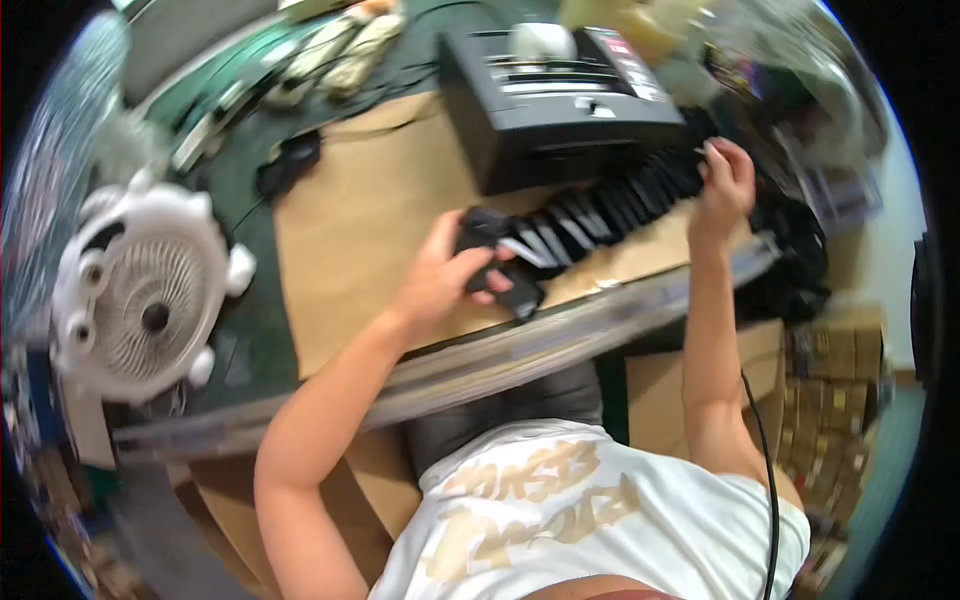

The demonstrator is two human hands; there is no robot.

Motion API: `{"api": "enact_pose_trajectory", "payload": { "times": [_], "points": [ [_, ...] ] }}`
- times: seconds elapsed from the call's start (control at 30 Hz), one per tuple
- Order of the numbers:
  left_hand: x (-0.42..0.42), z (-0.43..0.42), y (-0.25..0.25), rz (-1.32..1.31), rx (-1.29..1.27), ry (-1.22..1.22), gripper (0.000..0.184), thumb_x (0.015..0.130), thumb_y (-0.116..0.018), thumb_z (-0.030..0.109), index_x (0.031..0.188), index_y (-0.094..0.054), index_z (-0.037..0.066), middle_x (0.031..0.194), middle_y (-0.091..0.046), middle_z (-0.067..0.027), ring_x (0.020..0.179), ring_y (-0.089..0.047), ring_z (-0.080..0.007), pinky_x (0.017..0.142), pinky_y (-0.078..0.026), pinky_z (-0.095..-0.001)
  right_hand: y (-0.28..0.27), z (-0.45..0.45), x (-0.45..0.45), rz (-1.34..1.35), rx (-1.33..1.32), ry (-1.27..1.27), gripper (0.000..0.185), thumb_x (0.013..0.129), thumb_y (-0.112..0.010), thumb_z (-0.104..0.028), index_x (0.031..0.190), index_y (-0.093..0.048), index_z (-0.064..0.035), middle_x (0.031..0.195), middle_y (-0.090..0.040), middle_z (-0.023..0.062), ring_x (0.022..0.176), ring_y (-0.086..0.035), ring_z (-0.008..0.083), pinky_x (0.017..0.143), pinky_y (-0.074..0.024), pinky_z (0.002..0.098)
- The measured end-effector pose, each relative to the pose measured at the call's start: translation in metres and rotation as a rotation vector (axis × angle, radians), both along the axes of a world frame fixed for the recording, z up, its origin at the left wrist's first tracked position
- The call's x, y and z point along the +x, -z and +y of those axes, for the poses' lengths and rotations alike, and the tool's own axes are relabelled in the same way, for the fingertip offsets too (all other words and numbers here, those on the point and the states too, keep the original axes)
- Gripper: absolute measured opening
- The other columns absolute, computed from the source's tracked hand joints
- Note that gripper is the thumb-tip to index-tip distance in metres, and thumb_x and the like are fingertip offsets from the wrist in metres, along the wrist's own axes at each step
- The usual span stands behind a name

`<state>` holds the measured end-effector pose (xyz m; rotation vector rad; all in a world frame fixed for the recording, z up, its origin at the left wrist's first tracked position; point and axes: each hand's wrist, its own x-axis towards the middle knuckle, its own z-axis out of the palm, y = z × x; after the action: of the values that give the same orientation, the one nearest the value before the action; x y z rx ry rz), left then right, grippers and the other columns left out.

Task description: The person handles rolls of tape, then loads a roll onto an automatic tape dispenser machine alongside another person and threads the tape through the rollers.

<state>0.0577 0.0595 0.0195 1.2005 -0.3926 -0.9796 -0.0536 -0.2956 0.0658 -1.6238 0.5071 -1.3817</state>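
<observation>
A long row of flat black pieces (625, 205), with pale strips showing between some of them, lies along the brown cardboard sheet. My left hand (445, 268) is closed around a black piece (515, 290) at the row's left end, thumb on top. At the far right end, my right hand (726, 180) is closed in a pinch beside the last black pieces. A small pale bit shows at its fingertips, but blur hides what it is. The kind of the black pieces cannot be made out.
Behind the row stands a black label printer (570, 110) with a white roll on top. A white fan (150, 290) lies at the left. Cables and a black adapter (288, 165) are near the cardboard sheet (360, 230). Black bags (790, 240) and stacked cartons (835, 390) are at the right.
</observation>
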Motion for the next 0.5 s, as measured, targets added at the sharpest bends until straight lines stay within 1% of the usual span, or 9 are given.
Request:
{"api": "enact_pose_trajectory", "payload": {
  "times": [0.03, 0.07, 0.13, 0.17, 0.2, 0.27, 0.37, 0.47, 0.5],
  "points": [
    [-0.001, -0.002, -0.004, 0.002, 0.020, 0.016, 0.044, 0.097, -0.053, 0.011, 0.138, -0.037, 0.005, 0.117, -0.066, -0.0166, 0.083, -0.070, -0.0185, 0.061, -0.058, -0.0261, -0.005, -0.025, 0.011, -0.005, -0.116, 0.029, 0.020, 0.089, -0.071, -0.011, 0.108, -0.069, -0.0034, 0.100, -0.066, 0.0026, 0.090, -0.059, 0.0126, 0.084, -0.0465, 0.0253],
    [0.000, 0.000, -0.008, 0.006, 0.051, 0.012, 0.043, 0.097, -0.052, 0.011, 0.137, -0.037, 0.006, 0.116, -0.066, -0.0168, 0.083, -0.070, -0.0190, 0.061, -0.058, -0.0259, -0.009, -0.042, 0.021, 0.054, -0.101, -0.026, 0.029, 0.090, -0.069, -0.011, 0.118, -0.066, -0.0021, 0.112, -0.066, 0.0074, 0.103, -0.060, 0.0175, 0.094, -0.0453, 0.0281],
    [-0.001, -0.001, -0.008, -0.016, 0.029, -0.001, 0.042, 0.097, -0.052, 0.011, 0.137, -0.037, 0.006, 0.116, -0.066, -0.0168, 0.082, -0.070, -0.0196, 0.061, -0.058, -0.0261, -0.023, -0.045, 0.041, 0.217, 0.124, -0.161, 0.052, 0.093, -0.066, -0.032, 0.133, -0.057, -0.0015, 0.128, -0.061, 0.0125, 0.118, -0.056, 0.0226, 0.104, -0.0402, 0.0325],
    [-0.001, 0.000, -0.008, -0.029, 0.022, -0.014, 0.042, 0.098, -0.052, 0.011, 0.136, -0.037, 0.006, 0.116, -0.066, -0.0168, 0.082, -0.071, -0.0198, 0.060, -0.058, -0.0262, -0.017, -0.056, 0.052, 0.231, 0.295, -0.281, 0.054, 0.092, -0.064, -0.041, 0.131, -0.059, -0.0030, 0.130, -0.061, 0.0120, 0.120, -0.055, 0.0239, 0.106, -0.0382, 0.0320],
    [0.000, 0.000, -0.008, -0.028, 0.015, -0.021, 0.042, 0.098, -0.052, 0.011, 0.136, -0.037, 0.006, 0.116, -0.065, -0.0168, 0.082, -0.071, -0.0199, 0.060, -0.058, -0.0261, -0.012, -0.069, 0.060, 0.327, 0.414, -0.370, 0.055, 0.092, -0.063, -0.043, 0.131, -0.059, -0.0044, 0.132, -0.061, 0.0117, 0.117, -0.058, 0.0238, 0.104, -0.0417, 0.0326],
    [0.000, 0.001, -0.007, -0.020, 0.002, -0.036, 0.042, 0.098, -0.052, 0.011, 0.136, -0.036, 0.007, 0.116, -0.065, -0.0169, 0.082, -0.071, -0.0201, 0.060, -0.058, -0.0261, -0.015, -0.075, 0.075, 0.349, 0.661, -0.802, 0.055, 0.090, -0.066, -0.039, 0.133, -0.057, -0.0071, 0.131, -0.061, 0.0111, 0.112, -0.061, 0.0218, 0.100, -0.0474, 0.0336],
    [0.001, 0.001, -0.007, -0.020, 0.009, -0.047, 0.041, 0.097, -0.052, 0.011, 0.136, -0.037, 0.008, 0.116, -0.065, -0.0174, 0.082, -0.071, -0.0204, 0.060, -0.058, -0.0260, -0.027, -0.067, 0.082, 0.431, 0.764, -0.744, 0.051, 0.091, -0.067, -0.033, 0.136, -0.057, -0.0108, 0.124, -0.062, 0.0072, 0.104, -0.064, 0.0184, 0.092, -0.0527, 0.0317],
    [0.001, 0.002, -0.008, -0.005, 0.026, -0.051, 0.041, 0.098, -0.053, 0.012, 0.135, -0.037, 0.007, 0.116, -0.065, -0.0174, 0.082, -0.071, -0.0203, 0.060, -0.058, -0.0257, -0.031, -0.056, 0.080, 0.433, 0.635, -0.680, 0.057, 0.084, -0.074, -0.025, 0.135, -0.055, -0.0069, 0.118, -0.063, 0.0097, 0.101, -0.064, 0.0188, 0.089, -0.0550, 0.0312],
    [0.002, 0.001, -0.009, 0.005, 0.032, -0.050, 0.041, 0.098, -0.053, 0.012, 0.135, -0.037, 0.007, 0.116, -0.065, -0.0174, 0.082, -0.071, -0.0203, 0.060, -0.058, -0.0255, -0.031, -0.060, 0.085, 0.401, 0.622, -0.718, 0.054, 0.085, -0.073, -0.020, 0.133, -0.054, -0.0048, 0.113, -0.064, 0.0098, 0.097, -0.065, 0.0175, 0.084, -0.0569, 0.0310]
  ]
}}
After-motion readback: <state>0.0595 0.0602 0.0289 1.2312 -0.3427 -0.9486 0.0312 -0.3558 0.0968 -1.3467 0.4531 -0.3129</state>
